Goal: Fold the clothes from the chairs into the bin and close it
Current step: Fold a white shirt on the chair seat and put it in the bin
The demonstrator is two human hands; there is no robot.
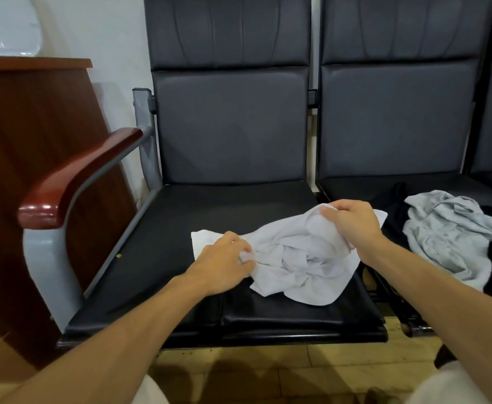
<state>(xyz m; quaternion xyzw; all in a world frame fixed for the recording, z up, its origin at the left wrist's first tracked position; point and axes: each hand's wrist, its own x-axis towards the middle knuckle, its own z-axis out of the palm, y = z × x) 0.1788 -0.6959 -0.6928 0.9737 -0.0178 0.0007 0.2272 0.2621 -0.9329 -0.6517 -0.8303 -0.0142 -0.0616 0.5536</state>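
Two black padded chairs side by side, and that's where all the clothes are. The left chair (166,258), the one with the glossy red-brown wooden armrest (72,182), has a crumpled white cloth garment (297,258) bunched on the right half of its seat. Both hands are on it. The left hand (224,260) comes in low, knuckles up, fingers curled and pinching a wad of the fabric at its left side. The right hand (352,220) is curled over the far right edge, gripping a fold and holding it up off the seat. Rest of it is all wrinkles, with one flat corner poking out past the left hand. Right of that chair, on the right chair (396,112), a rumpled light grey garment (448,237) lies on top of a black garment (390,205).
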